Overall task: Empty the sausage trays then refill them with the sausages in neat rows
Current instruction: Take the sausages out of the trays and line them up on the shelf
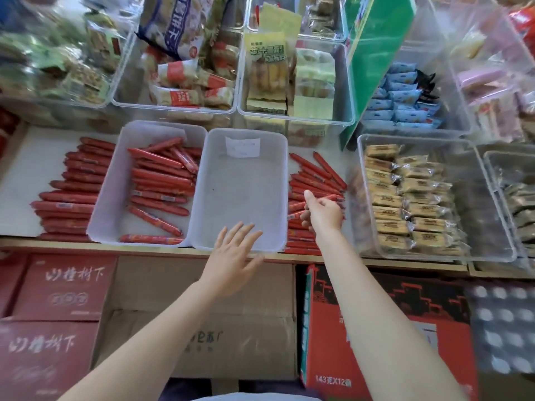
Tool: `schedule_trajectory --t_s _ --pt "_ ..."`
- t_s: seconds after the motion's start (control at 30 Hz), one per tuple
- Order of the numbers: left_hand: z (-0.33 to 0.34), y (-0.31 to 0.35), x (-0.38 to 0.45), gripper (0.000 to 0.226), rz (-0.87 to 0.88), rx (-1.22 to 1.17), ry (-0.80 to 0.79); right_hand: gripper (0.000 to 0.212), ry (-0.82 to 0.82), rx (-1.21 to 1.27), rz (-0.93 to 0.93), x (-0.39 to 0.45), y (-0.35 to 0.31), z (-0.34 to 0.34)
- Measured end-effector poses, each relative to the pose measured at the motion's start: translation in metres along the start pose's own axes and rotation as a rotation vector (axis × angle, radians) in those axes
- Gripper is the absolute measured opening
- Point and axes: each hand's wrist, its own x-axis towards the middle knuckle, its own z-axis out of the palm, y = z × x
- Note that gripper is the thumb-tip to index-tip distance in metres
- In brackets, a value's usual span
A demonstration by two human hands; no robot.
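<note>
Head view looks down on a shop shelf where two frosted white plastic trays sit side by side. The right-hand tray [240,195] holds no sausages, only a small paper label at its far end, so it looks ready for refilling. The left-hand tray [115,192] still carries a loose jumble of red-wrapped sausages [160,180] lying at mixed angles, which suggests its emptying is only part done.

Two heaps lie on the bare shelf: a rough stack of red sausages [72,192] left of the trays, and a second pile of red sausages [315,180] right of them, squeezed between the empty tray and a clear plastic bin of beige wrapped snacks [405,198]. Each heap sits just beside a tray, probably so the sausages stay close at hand.

The right hand [322,212] is over the right pile, fingers curled round what appears to be one or more sausages, thumb up. The left hand [234,253] hangs at the near rim of the empty tray with fingers spread and straight, holding nothing, likely there to steady the tray; whether it actually touches the rim I cannot tell.

Red cartons and a brown cardboard box [202,314] stand below the shelf.
</note>
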Motion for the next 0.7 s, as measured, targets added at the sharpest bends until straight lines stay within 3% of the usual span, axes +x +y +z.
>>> schedule_trajectory --t_s 0.1,0.23,0.4,0.53,0.7 --pt "-0.018 -0.035 -0.026 0.054 -0.025 -0.038 0.209 0.028 -0.084 -0.031 -0.191 -0.044 -0.012 0.033" --pt "-0.048 -0.114 -0.077 0.056 -0.186 0.029 0.345 0.024 -0.265 -0.091 -0.325 -0.101 -0.034 0.112" --pt "-0.074 -0.211 -0.128 0.066 -0.321 0.082 0.230 0.012 -0.484 -0.313 -0.351 -0.132 -0.033 0.229" --pt "-0.076 -0.249 -0.141 0.084 -0.242 -0.007 0.051 0.008 -0.429 -0.611 -0.274 -0.120 -0.027 0.276" --pt "-0.076 -0.255 -0.140 0.089 -0.218 -0.015 -0.005 0.016 -0.348 -1.080 -0.280 -0.108 -0.006 0.301"
